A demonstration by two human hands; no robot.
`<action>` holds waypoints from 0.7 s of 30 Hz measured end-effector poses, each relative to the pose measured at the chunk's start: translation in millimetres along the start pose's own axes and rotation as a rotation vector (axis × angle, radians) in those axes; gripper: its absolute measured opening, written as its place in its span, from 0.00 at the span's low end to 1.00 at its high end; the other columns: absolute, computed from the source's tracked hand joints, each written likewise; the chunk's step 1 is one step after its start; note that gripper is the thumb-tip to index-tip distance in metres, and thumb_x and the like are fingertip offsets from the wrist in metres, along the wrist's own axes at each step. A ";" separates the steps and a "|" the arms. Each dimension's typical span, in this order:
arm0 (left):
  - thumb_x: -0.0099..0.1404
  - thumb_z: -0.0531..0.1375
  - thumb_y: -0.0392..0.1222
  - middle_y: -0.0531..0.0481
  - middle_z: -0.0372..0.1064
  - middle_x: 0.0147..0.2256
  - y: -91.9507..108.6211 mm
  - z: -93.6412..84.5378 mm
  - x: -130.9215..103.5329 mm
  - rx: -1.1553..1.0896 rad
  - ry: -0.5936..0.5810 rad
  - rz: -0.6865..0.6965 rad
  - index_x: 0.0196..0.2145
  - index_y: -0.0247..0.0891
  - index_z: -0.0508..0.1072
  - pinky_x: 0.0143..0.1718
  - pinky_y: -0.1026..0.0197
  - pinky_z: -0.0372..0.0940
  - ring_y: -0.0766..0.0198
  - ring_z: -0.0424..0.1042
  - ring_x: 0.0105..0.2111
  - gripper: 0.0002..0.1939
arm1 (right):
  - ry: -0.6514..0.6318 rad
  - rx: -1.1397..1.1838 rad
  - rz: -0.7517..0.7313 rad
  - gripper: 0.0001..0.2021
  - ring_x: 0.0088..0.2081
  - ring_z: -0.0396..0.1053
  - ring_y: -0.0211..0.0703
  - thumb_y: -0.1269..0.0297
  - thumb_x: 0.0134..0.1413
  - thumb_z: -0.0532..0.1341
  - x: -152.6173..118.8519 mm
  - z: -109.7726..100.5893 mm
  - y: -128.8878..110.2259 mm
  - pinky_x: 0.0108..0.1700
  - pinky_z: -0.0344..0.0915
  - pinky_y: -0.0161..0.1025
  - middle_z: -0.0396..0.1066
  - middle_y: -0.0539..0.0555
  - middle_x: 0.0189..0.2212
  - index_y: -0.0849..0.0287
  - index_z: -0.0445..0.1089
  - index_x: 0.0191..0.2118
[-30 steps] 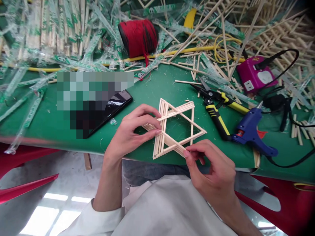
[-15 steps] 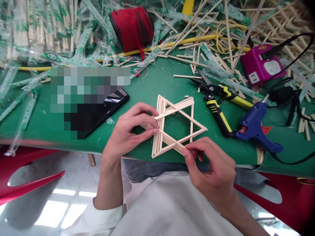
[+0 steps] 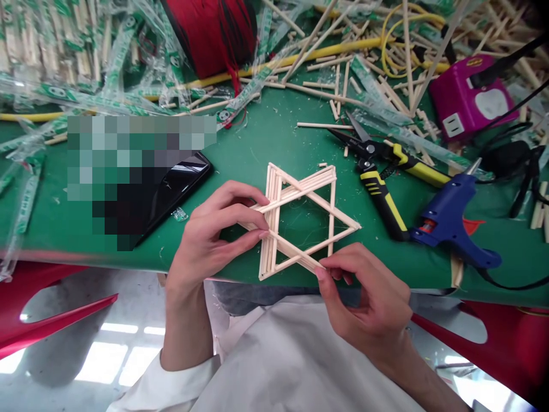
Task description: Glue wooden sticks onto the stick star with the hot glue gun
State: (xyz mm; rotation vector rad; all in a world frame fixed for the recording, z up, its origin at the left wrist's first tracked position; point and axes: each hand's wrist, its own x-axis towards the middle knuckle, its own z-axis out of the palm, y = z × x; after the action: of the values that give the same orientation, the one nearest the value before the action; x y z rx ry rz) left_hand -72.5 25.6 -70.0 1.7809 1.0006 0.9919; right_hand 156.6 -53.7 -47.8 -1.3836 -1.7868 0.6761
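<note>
Left hand (image 3: 210,243): fingers pinching stick star (image 3: 315,196);
Right hand (image 3: 373,294): fingers pinching its near corner;
Wrappers (image 3: 244,98): green print, unreadable;
Cutters (image 3: 369,150): tiny lettering, illegible

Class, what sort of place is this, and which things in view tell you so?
Probably a craft workshop bench: a glue gun and cutting pliers lie beside a star of wooden sticks, with wrapped sticks heaped behind.
</note>
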 end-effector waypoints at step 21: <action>0.60 0.69 0.26 0.43 0.74 0.44 -5.2 0.3 -1.5 -0.094 0.029 0.054 0.46 0.39 0.77 0.49 0.51 0.71 0.55 0.74 0.47 0.18 | 0.014 0.045 -0.020 0.11 0.29 0.64 0.36 0.83 0.54 0.63 -0.5 1.5 2.7 0.29 0.63 0.35 0.67 0.51 0.27 0.61 0.68 0.39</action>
State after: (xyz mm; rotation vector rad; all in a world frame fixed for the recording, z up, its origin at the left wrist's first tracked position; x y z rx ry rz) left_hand -74.1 25.9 -75.3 1.7280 0.9133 1.0834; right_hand 156.9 -53.4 -51.0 -1.3358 -1.7621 0.6895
